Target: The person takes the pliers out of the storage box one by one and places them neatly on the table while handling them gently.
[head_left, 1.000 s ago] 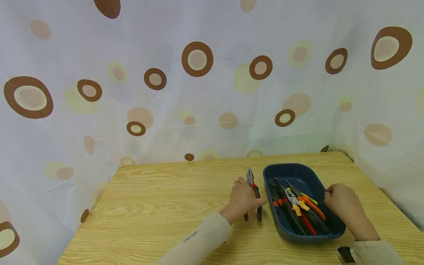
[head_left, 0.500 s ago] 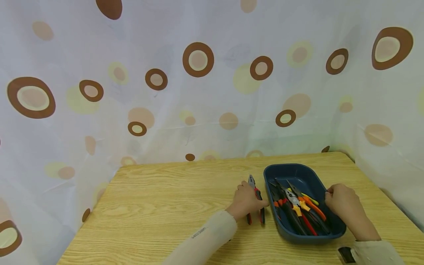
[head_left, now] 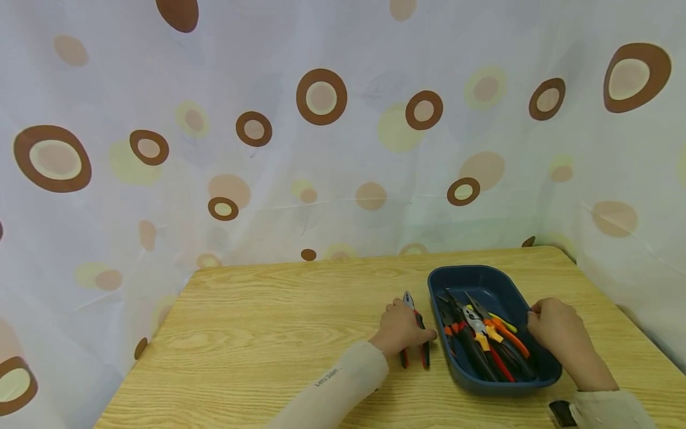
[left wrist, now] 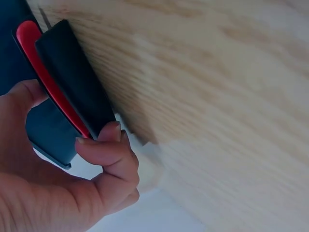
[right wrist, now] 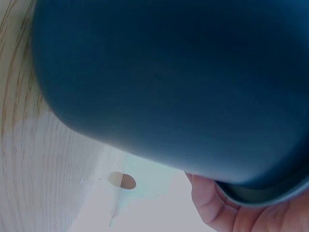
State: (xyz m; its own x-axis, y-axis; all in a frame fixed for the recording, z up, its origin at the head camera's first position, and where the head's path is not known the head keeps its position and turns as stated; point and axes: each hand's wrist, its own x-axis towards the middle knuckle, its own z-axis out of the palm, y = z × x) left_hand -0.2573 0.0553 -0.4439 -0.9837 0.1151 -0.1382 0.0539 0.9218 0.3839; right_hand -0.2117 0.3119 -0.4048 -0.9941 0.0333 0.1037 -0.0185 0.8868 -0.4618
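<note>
My left hand holds a pair of pliers with black and red handles, just left of the blue bin. Their metal nose points toward the table's far edge, and the handles are spread apart. In the left wrist view, thumb and fingers are on the black and red handles. My right hand grips the right rim of the bin; its curled fingers show under the rim in the right wrist view. Inside the bin lie several pliers with orange, red, yellow and black handles.
The wood-grain table extends to the left of the bin. A white curtain with brown and beige circles hangs behind and along both sides. A dark band sits near the right sleeve.
My left hand and the pliers have shifted a little nearer to me and slightly right, lower along the bin's side. The right hand stays on the rim.
</note>
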